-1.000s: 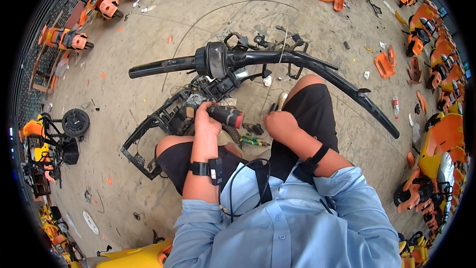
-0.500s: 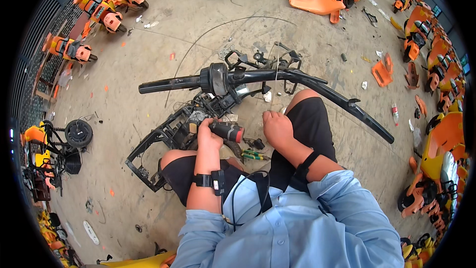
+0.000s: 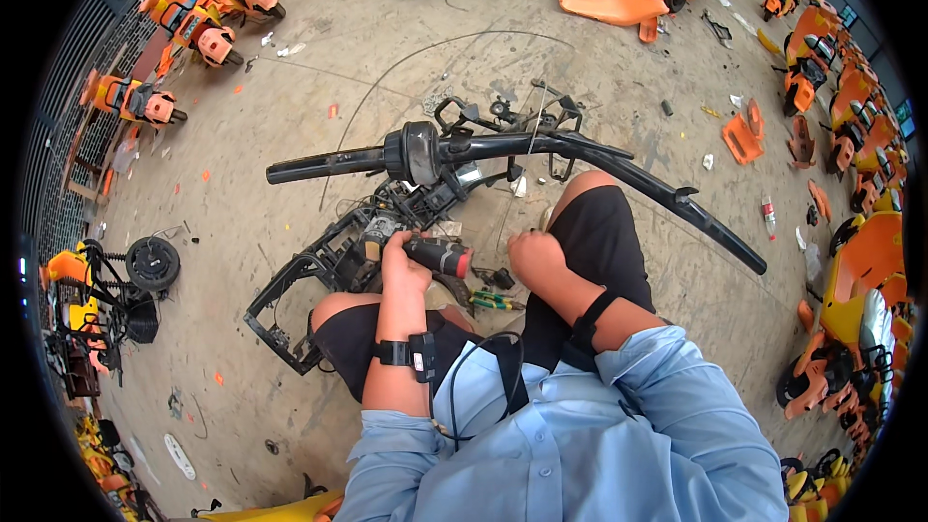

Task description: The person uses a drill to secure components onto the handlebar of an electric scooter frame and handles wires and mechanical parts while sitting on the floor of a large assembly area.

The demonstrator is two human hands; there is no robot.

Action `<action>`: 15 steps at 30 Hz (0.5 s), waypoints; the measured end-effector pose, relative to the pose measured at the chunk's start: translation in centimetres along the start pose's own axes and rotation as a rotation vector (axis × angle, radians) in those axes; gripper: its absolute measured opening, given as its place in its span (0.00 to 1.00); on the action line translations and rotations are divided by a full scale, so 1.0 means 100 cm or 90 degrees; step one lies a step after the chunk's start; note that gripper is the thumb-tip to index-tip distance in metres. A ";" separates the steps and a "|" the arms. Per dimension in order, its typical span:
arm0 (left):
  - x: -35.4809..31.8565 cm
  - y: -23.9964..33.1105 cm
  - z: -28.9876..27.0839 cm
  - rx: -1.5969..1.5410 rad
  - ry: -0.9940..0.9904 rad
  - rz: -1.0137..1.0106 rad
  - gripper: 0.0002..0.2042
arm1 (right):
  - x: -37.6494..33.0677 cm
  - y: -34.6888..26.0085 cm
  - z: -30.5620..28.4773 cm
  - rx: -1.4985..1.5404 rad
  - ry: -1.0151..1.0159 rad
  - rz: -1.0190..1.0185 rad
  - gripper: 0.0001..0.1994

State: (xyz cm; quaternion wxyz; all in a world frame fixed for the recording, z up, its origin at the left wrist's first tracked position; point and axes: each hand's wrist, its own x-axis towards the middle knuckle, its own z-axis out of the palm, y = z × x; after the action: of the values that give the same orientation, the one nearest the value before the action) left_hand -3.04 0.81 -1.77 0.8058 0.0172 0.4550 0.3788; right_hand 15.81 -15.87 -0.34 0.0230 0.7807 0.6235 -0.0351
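My left hand (image 3: 404,269) is closed round a cordless drill (image 3: 440,256), black and grey with a red end. The drill's front end rests against or just over a black scooter frame (image 3: 307,269) on the floor; exact contact is hidden. My right hand (image 3: 537,259) is closed beside my bent right knee, fingers curled; a small dark spot shows at the fingertips, too small to name. Beyond both hands lies a long black metal tube assembly (image 3: 503,146) with a thick collar. Pliers (image 3: 495,301) with green and yellow handles lie between my legs.
An orange panel (image 3: 611,6) lies on the far floor. Orange and yellow scooters (image 3: 208,34) stand at left and right. A wheel (image 3: 153,262) with dark parts is on the left. A bottle (image 3: 768,217) and orange scraps (image 3: 742,138) lie at the right.
The view has shifted slightly. My right hand has moved a little left and down, and a dark spot now shows at its fingertips. My left hand keeps its hold on the drill.
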 end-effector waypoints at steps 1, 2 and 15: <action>-0.001 0.000 0.001 0.000 0.008 -0.001 0.10 | 0.000 0.000 0.000 0.051 -0.060 -0.058 0.07; -0.002 -0.001 0.002 0.000 0.005 -0.002 0.10 | -0.001 -0.001 0.001 0.101 -0.119 -0.116 0.07; 0.007 0.001 -0.007 -0.009 0.007 0.001 0.08 | -0.003 0.001 0.021 0.092 -0.044 -0.065 0.05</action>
State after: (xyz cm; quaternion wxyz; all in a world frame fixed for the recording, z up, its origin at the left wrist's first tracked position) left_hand -3.40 1.10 -2.67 0.8031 0.0098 0.4568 0.3824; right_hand 15.74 -16.38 -2.40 -0.0141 0.7461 0.6569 -0.1081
